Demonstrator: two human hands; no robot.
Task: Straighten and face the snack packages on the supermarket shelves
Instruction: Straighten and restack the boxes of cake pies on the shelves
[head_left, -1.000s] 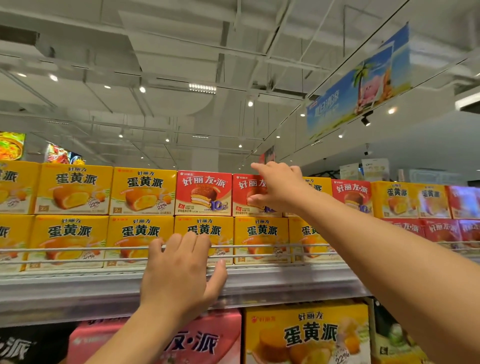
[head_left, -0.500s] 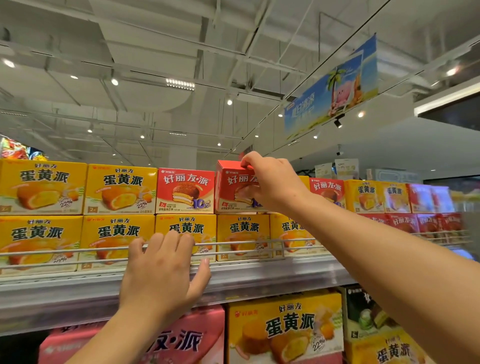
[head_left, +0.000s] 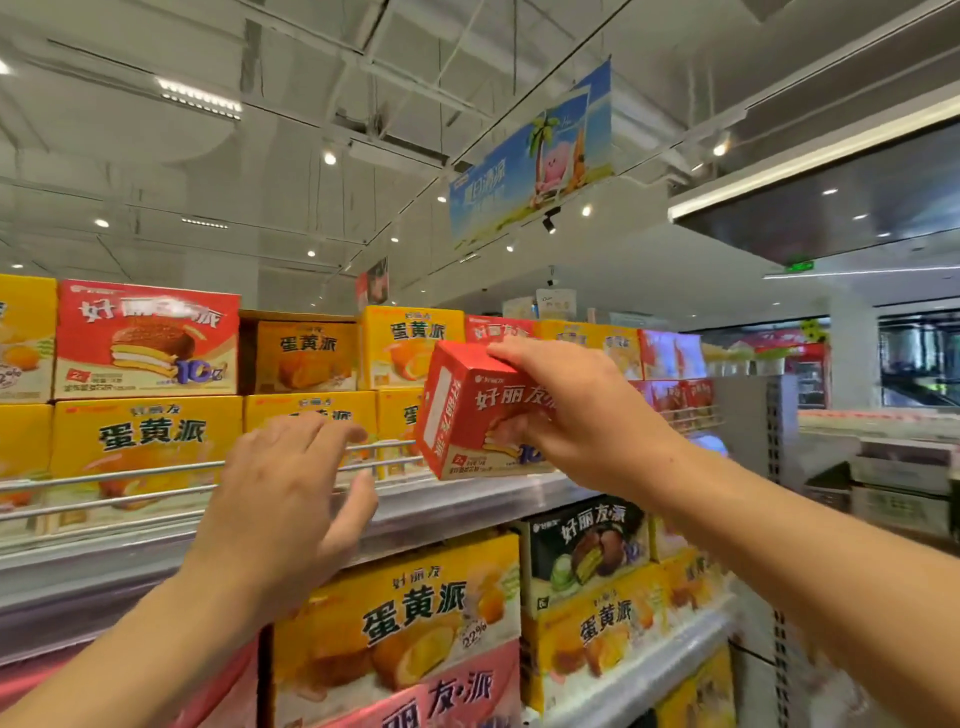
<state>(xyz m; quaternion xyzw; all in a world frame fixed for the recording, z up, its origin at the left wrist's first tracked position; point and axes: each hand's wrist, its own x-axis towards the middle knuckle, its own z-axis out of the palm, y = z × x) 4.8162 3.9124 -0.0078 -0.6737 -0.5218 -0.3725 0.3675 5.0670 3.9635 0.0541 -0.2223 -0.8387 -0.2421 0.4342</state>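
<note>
Right hand (head_left: 587, 415) grips red snack box (head_left: 467, 415), tilted, held clear in front of shelf rail (head_left: 130, 473). Left hand (head_left: 291, 499) open, fingers spread, near rail. Yellow boxes (head_left: 145, 441) behind rail.

Supermarket aisle, shelves (head_left: 467, 506) of boxed snacks (head_left: 145, 441), hanging promotional banner (head_left: 530, 161)

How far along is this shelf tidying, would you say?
Early to midway, I'd guess. Done: the yellow boxes behind the shelf rail sit square, labels forward. In hand: the right hand holds a red box lifted off the shelf, while the left hand hovers open. Left: the gap in the top row, showing a set-back yellow box.
</note>
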